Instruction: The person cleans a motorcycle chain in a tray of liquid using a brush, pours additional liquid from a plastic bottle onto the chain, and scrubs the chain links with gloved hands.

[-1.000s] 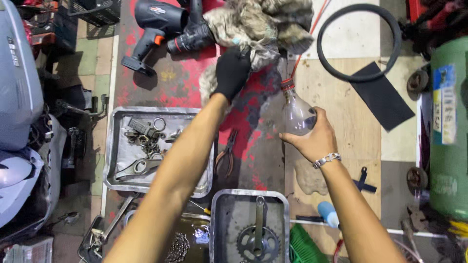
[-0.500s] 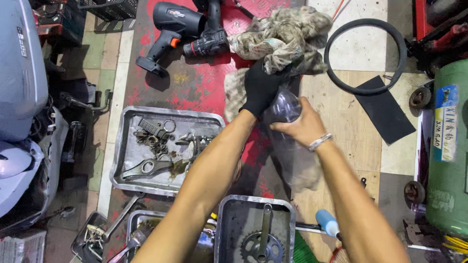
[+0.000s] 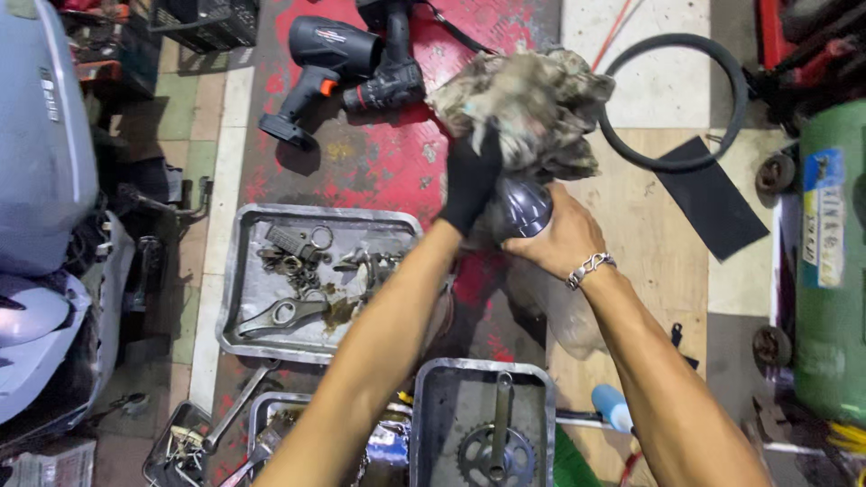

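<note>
We have the clear plastic bottle (image 3: 523, 209) wrapped in the bare right hand (image 3: 564, 236), its grip closed around the body with the bracelet at the wrist below, while the gloved left hand (image 3: 469, 185) closes its fingers on the dirty rag (image 3: 528, 108) bunched just above and over the bottle's upper end. The bottle is up off the floor between the two hands, over the red patch of floor, and its top is hidden under the cloth, so we cannot tell whether it is capped. To do this wiping well, we judge that the right grip should stay firm and low on the bottle so it does not twist, while the left presses the rag snug against the surface nearest its own grip and works around it. Below both grips lies the metal tray (image 3: 236, 298) of greasy parts; beyond the rag lies the black power drill (image 3: 325, 63).
</note>
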